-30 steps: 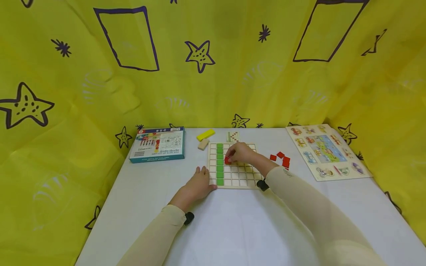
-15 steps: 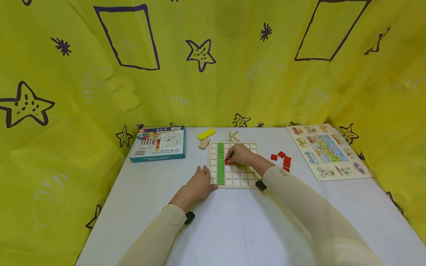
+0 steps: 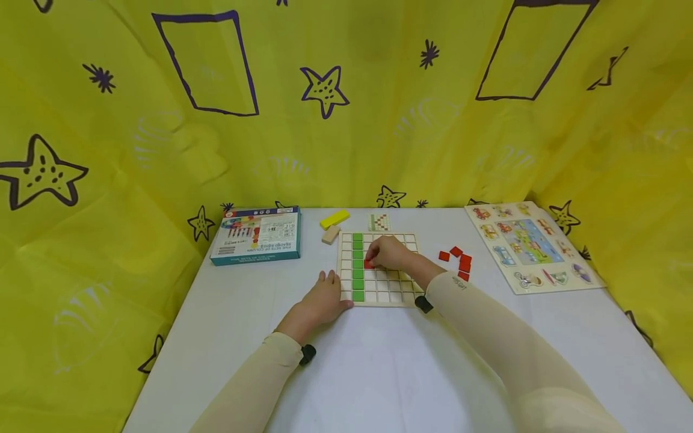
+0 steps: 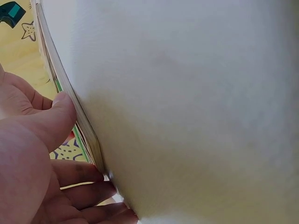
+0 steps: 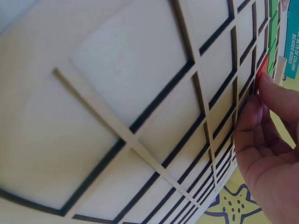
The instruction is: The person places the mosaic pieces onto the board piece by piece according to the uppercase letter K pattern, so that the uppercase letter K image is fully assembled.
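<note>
A wooden grid board [image 3: 384,304] lies on the white table, with a column of green tiles [image 3: 358,273] near its left side. My left hand [image 3: 322,300] rests against the board's near left corner, thumb along the front edge and the other fingers extended by the left edge. Over the board, my right hand [image 3: 392,252] pinches a red tile [image 3: 369,264] between thumb and forefinger, in a cell right beside the green column. The right wrist view shows the fingertips at that red tile [image 5: 262,70]; the hand covers some of the grid cells.
Several loose red tiles [image 3: 464,263] lie right of the board. Behind it are a pattern card [image 3: 379,222], a yellow block [image 3: 335,219] and a plain wooden block [image 3: 331,235]. A boxed toy set [image 3: 257,237] stands left, a picture puzzle [image 3: 533,246] right.
The red tile has gone from tilted to lying flatter in its cell, with my right hand shifting slightly down and left. My left hand has stayed at the board's corner.
</note>
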`<state>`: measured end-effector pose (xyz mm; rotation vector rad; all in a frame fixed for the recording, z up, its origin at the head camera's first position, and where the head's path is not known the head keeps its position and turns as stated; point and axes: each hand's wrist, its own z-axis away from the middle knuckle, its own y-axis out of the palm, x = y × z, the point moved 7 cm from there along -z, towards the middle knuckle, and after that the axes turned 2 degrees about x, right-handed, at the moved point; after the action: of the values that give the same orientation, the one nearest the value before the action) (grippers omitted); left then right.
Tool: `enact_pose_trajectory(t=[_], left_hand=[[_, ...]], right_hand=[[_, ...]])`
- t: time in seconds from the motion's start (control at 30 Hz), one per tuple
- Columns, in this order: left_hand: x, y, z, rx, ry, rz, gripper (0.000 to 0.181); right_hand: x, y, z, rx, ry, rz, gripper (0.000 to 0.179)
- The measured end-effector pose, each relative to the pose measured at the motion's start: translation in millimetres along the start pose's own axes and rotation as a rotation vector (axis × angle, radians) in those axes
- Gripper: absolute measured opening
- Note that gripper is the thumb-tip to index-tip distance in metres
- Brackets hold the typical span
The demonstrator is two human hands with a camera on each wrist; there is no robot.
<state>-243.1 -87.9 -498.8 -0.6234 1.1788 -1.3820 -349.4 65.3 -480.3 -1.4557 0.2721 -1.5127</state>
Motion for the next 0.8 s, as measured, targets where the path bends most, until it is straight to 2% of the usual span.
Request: enact_pose_trajectory(t=[0.2,0.3,0.53,0.8], left_hand=[[2.8,4.5,-3.2,0.006,-0.018,0.013,0.085],[3.4,5.0,-4.1,0.007,-0.025,0.018,0.085],[0.1,2.9,-1.9,0.009,-0.034,0.039,0.085],[1.5,4.1,-1.2,0.012,-0.037,0.026,0.085]], right_hand=[[-1,-1,1.6,-0.008,-0.053,0.051,0.006],[-3,-8,6.9,-0.016,-0.057,0.023,0.01],[-15,-41,37.2,-0.055,-0.043,-0.005,0.017],[-48,-74,81.8,-0.11,-0.017,0.011,0.021]])
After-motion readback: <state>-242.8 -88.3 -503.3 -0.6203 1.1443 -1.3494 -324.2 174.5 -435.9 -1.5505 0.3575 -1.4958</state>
